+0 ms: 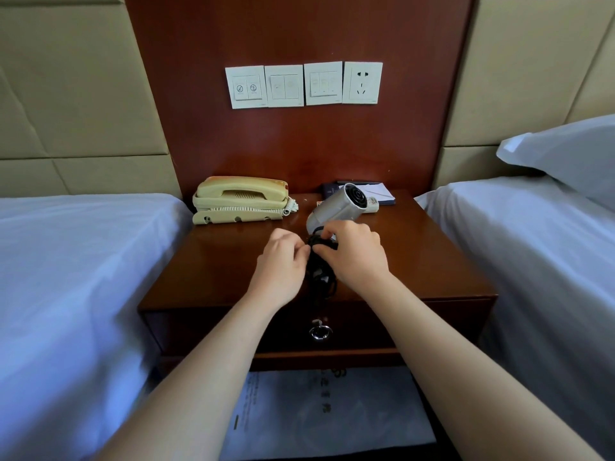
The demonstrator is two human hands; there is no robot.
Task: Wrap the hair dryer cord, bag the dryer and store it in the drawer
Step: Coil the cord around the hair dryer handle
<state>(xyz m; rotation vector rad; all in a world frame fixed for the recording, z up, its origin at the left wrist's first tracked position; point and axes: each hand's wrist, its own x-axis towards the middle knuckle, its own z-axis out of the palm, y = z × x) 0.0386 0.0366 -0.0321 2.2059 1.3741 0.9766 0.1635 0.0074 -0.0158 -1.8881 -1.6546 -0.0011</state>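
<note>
Stage: cord wrapping, as I read it from my console; bagging and storing are not yet begun.
Hair dryer: the silver hair dryer (336,207) lies on top of the nightstand (216,261), right of centre, with its round grille turned up toward the wall. Its handle end is hidden behind the right hand.
Cord: the black cord (320,272) is bunched in loops between the two hands, just in front of the dryer, and reaches down to the front edge of the top. I cannot make out the plug.
Left hand: the left hand (283,261) has its fingers curled, and the tips pinch the upper left of the bundle.
Right hand: the right hand (354,252) has its fingers curled over the top of the bundle and grips it. Its thumb is out of my sight.
Done: most of the cord looks gathered, and I see no loose length trailing across the wood.
Left: fixing the bundle so it holds, then bagging the dryer, opening the drawer and putting it in.
Bag: a pale printed plastic bag (319,410), as I take it to be, lies below the nightstand, well apart from both hands.
Drawer: the drawer (366,327) is closed, and its ring pull (320,331) hangs at the centre.
Nearby: a cream telephone (239,201) sits at the back left and a notepad (379,192) behind the dryer.
</note>
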